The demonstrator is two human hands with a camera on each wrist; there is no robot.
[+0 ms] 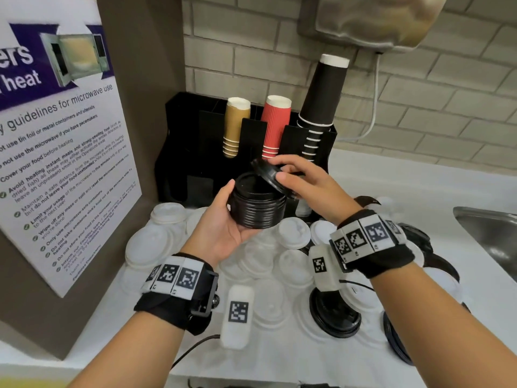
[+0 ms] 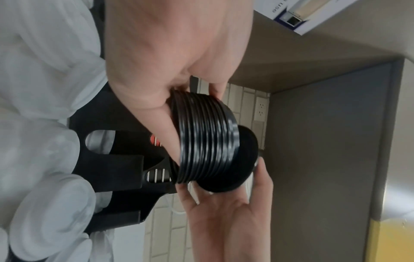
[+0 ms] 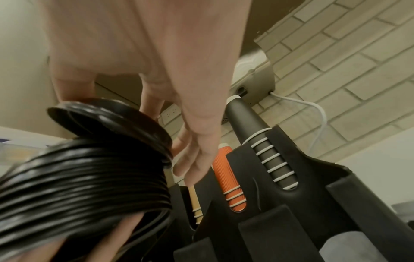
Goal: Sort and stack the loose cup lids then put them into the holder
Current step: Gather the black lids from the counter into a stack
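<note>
My left hand [image 1: 223, 219] grips a stack of black lids [image 1: 257, 205] from below, thumb on its left side; the same stack [image 2: 206, 140] fills the left wrist view. My right hand [image 1: 296, 180] pinches one black lid [image 1: 270, 176] tilted over the stack's top right edge; in the right wrist view that lid [image 3: 112, 124] leans on the stack [image 3: 85, 180]. The black holder [image 1: 195, 152] stands behind, against the wall, with gold, red and black cup stacks in it.
Loose white lids [image 1: 151, 245] cover the white counter [image 1: 419, 191] below my hands, with black lids [image 1: 334, 315] at the lower right. A steel sink [image 1: 492, 236] is at the right edge. A microwave poster [image 1: 56, 135] stands on the left.
</note>
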